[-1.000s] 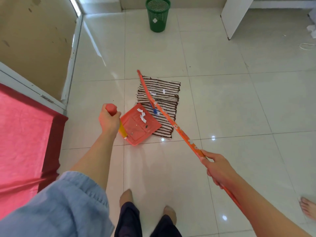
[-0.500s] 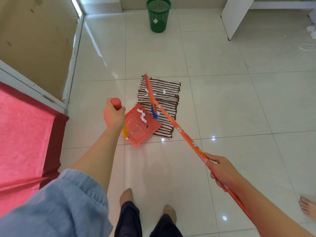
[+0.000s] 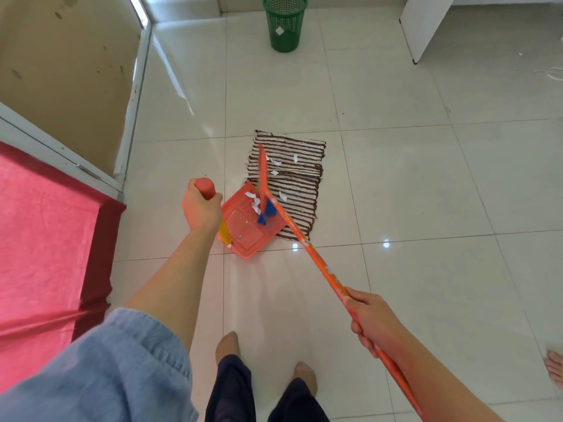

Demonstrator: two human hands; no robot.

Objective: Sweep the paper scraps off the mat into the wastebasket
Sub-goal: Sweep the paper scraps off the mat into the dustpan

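1. Two hands share the work. Left of both lies a red cloth (image 3: 45, 239), which has no part in it.
2. The left hand (image 3: 201, 210) is closed in a fist round the red grip (image 3: 205, 187) of an orange long-handled dustpan (image 3: 248, 239). The pan sits on the tiled floor (image 3: 396, 178), with its mouth lapping the near left corner of the striped mat (image 3: 301, 205).
3. Several paper scraps (image 3: 250, 195) already lie at the pan's mouth (a small heap, white against orange), so part of the sweeping looks done.
4. The orange broom (image 3: 307, 243) holds its head (image 3: 261, 166) edge-on over the mat's left side. The head's near end reaches the pan's mouth, beside a blue fitting (image 3: 268, 211).
5. The mat carries at least four loose scraps (image 3: 295, 157) across its far half and middle, and these remain to be swept.
6. The green mesh wastebasket (image 3: 285, 22) stands well apart by the far wall. A white bit shows on its side, but whether it lies inside or outside cannot be told. Emptying the pan there is judged not yet done.
7. The right hand (image 3: 370, 321) wraps its fingers round the broom's shaft (image 3: 335, 278), which runs on under the forearm.
8. At the right edge shows another person's bare foot (image 3: 554, 367).
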